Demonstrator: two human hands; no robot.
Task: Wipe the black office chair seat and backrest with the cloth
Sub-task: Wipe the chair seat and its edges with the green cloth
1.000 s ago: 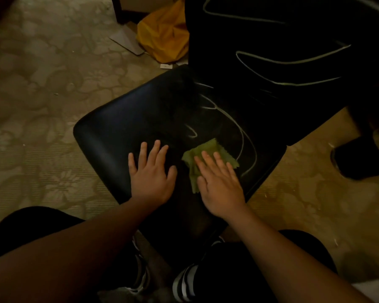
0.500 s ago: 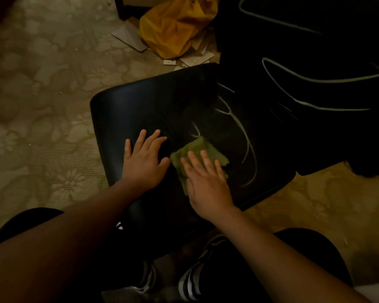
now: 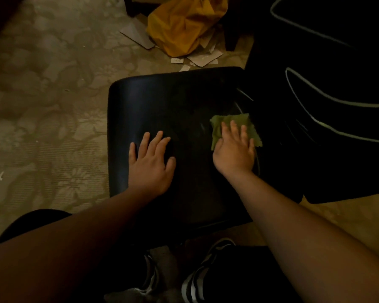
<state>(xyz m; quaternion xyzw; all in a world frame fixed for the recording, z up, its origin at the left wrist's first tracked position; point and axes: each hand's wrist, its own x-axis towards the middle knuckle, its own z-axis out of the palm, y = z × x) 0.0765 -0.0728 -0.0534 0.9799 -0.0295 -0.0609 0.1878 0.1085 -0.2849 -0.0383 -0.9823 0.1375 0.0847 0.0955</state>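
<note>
The black office chair seat (image 3: 162,106) fills the middle of the head view. Its black backrest (image 3: 337,62), marked with pale curved lines, rises at the right. A small green cloth (image 3: 228,122) lies on the right part of the seat, close to the backrest. My right hand (image 3: 235,149) presses flat on the cloth, fingers spread over it. My left hand (image 3: 150,162) rests flat on the bare seat to the left, fingers apart, holding nothing.
A yellow bag (image 3: 182,25) and scraps of cardboard (image 3: 138,33) lie on the patterned carpet (image 3: 42,106) beyond the seat. My striped shoes (image 3: 195,278) show below the seat's near edge.
My right hand has slid the cloth to the right across the seat, toward the backrest. The gap between my hands has widened. The view has shifted so the seat sits more squarely.
</note>
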